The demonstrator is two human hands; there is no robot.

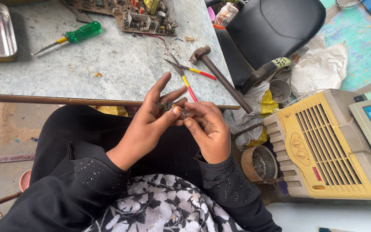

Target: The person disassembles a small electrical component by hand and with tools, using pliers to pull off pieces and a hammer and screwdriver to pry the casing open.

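Pinching a small dark metal part (171, 106) between the fingertips of both hands, left hand (151, 124) and right hand (209, 129) hold it just off the bench's near edge (65, 101), pliers (185, 73) and hammer (217, 73) within reach.

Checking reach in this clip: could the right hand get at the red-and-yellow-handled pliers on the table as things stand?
Probably yes. The pliers lie open on the table just beyond the right hand, nothing between them, but its fingers hold a small metal part with the left hand.
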